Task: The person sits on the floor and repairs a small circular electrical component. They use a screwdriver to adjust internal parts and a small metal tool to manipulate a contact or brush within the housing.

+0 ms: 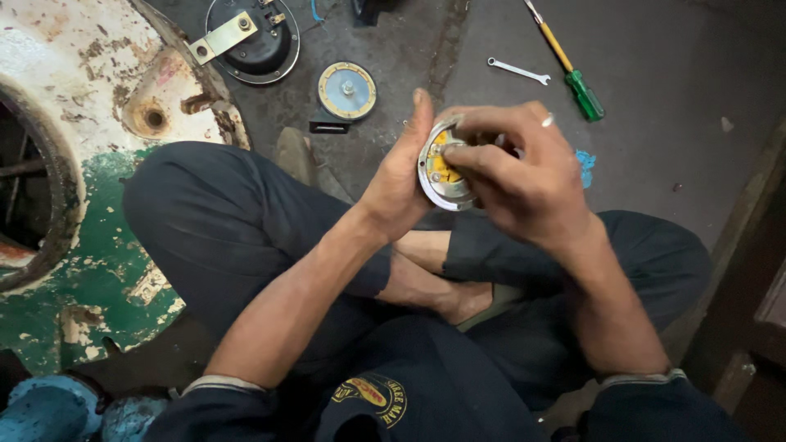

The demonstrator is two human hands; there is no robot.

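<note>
Round silver disc (440,173) with yellow inner part, gripped between left hand (399,184) and right hand (524,176).

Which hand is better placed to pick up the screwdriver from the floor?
The right hand, probably: the green-handled screwdriver lies on its side, just beyond it. The left hand cradles the round metal part, so it is busy.

At eleven o'clock a black round horn housing (252,39) is lying; small silver spanner (518,71) and green-handled screwdriver (571,71) are resting at one o'clock.
</note>
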